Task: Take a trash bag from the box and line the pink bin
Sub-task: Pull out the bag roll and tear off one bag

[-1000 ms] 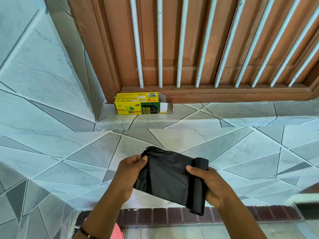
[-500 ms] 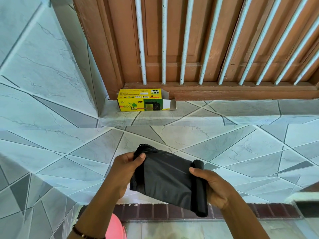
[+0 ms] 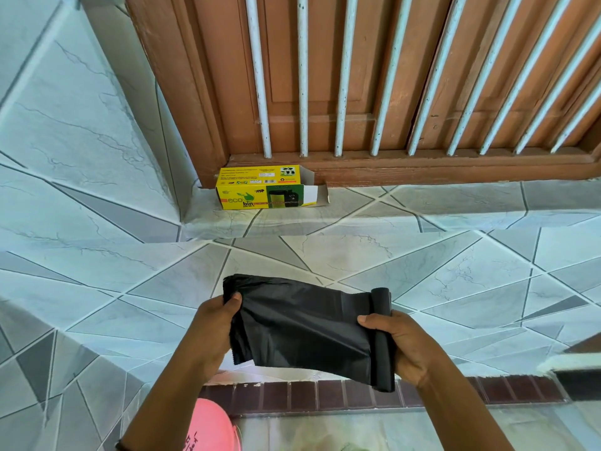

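Now the left hand (image 3: 216, 323) pinches the loose bag (image 3: 302, 327) and the right hand (image 3: 401, 345) grips the roll (image 3: 382, 340), so an uneven pull may tear the bag crookedly.

Single head-worn wide-angle view, looking forward and down along the person's forearms toward a tiled ledge (image 3: 422, 206) below a barred wooden window (image 3: 357, 76). Both hands sit close in the lower centre; the ledge's far left corner lies farther off.

Thin black plastic trash bag (image 3: 305, 327) with a soft sheen, printed yellow cardboard box (image 3: 265, 192) upper centre, glossy marbled tiles (image 3: 455, 271), reddish-brown painted wood frame (image 3: 422, 167)
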`<state>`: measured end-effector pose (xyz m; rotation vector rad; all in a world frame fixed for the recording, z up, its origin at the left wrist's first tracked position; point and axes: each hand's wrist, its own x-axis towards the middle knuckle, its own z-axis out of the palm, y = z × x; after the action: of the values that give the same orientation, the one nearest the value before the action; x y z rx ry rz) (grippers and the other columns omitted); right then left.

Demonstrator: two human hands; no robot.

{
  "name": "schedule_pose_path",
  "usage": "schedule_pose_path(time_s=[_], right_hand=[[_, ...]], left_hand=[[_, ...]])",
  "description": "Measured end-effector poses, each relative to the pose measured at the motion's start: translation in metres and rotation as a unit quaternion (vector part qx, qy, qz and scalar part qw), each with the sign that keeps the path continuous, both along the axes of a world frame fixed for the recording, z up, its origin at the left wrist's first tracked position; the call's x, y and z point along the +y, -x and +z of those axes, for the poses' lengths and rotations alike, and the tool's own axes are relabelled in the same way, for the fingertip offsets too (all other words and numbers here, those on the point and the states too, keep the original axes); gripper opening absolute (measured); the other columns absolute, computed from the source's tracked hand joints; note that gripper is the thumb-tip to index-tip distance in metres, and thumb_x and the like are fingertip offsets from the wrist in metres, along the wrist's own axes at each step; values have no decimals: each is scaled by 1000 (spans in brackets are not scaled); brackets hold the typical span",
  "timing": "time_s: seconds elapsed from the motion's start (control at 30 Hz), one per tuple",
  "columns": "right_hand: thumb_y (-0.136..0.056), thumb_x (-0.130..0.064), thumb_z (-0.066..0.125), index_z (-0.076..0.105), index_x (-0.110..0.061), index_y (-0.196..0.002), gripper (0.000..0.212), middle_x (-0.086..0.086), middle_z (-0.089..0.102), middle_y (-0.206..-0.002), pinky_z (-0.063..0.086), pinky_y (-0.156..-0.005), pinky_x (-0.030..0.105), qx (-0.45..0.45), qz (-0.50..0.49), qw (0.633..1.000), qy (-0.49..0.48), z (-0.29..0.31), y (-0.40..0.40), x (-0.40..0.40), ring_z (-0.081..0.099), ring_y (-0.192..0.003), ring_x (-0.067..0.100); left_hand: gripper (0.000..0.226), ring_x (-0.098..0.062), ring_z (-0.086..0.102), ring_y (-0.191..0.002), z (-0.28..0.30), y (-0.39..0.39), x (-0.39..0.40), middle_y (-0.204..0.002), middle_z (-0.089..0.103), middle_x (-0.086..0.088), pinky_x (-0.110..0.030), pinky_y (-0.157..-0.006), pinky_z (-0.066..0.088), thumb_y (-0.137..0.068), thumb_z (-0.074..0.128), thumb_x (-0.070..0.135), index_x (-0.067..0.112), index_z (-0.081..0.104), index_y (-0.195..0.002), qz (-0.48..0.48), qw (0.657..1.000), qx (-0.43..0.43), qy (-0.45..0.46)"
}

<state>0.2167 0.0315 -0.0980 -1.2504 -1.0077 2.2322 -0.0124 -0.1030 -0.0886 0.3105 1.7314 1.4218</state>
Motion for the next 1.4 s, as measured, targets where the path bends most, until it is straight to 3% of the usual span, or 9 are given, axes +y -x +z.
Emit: schedule_pose_path(time_s=[0.17, 0.3, 0.43, 0.67, 0.9, 1.03, 1.2, 1.3, 1.4], right_hand=[[-76, 3, 63, 65, 5, -101, 25, 25, 70, -96, 57, -63, 34, 1, -8, 1000, -9, 2, 4, 4, 68, -77, 33], [-70, -1, 70, 65, 5, -104, 35, 23, 70, -95, 57, -64, 33, -4, 16, 1000, -16, 5, 1, 7, 67, -77, 31], [-60, -6, 72, 65, 5, -107, 48, 24, 69, -105, 58, -68, 37, 16, 30, 999, 18, 5, -3, 10, 68, -85, 32], [-62, -8, 71, 74, -3, -76, 16, 18, 73, -88, 59, -65, 34, 37, 50, 997, 44, 5, -5, 10, 71, -74, 28], [-65, -5, 68, 65, 4, -104, 41, 24, 70, -100, 59, -64, 36, 11, 20, 1000, 10, 8, -6, 12, 69, -80, 32], [-77, 0, 65, 66, 1, -95, 18, 20, 71, -85, 58, -61, 34, -6, 46, 997, -57, 15, -2, 10, 70, -71, 28], [-69, -10, 77, 67, -1, -98, 32, 17, 72, -92, 56, -76, 37, -21, 155, 975, -155, 28, 17, -3, 69, -85, 29], [-69, -11, 77, 67, -1, -105, 38, 22, 70, -100, 55, -84, 41, 13, 186, 970, -157, 35, 26, -8, 67, -92, 34], [-70, -11, 74, 68, -1, -103, 35, 23, 70, -101, 56, -80, 39, 31, 168, 975, -138, 34, 23, -6, 68, -91, 35]], left_hand=[[35, -27, 66, -95, 8, -17, 5, -104, 70, -13, -40, -80, 52, -94, 45, 39, 12, 63, -105, -4, 994, -100, -42], [52, -26, 69, -94, 10, -16, 2, -100, 73, -9, -36, -79, 56, -66, 69, 43, 13, 63, -108, -57, 997, 53, -26], [26, -24, 71, -88, 17, 2, 0, -95, 75, -7, -30, -74, 55, -79, 68, 19, 9, 67, -102, 18, 997, 50, -63], [17, -27, 68, -83, 14, 23, -6, -92, 72, -9, -30, -69, 51, -82, 67, 20, 12, 67, -97, 59, 994, 86, -45], [26, -34, 60, -93, 2, 30, -11, -102, 65, -15, -37, -81, 46, -84, 65, 22, 6, 62, -105, 76, 973, 216, 42], [56, -38, 51, -117, -8, 26, -11, -130, 54, -17, -47, -98, 41, -81, 68, 28, 7, 43, -127, 1, 917, 356, 180], [73, 1, 36, -129, 6, -18, 14, -140, 39, 20, -22, -105, 28, -75, 62, 56, 34, 32, -138, -215, 912, 350, -16], [67, 14, 46, -118, 10, -40, 27, -125, 54, 26, -16, -97, 38, -63, 53, 79, 51, 41, -122, -348, 902, 248, -61], [49, -4, 65, -85, 6, -44, 32, -87, 69, 7, -24, -75, 52, -69, 57, 67, 26, 65, -95, -321, 913, 232, -98]])
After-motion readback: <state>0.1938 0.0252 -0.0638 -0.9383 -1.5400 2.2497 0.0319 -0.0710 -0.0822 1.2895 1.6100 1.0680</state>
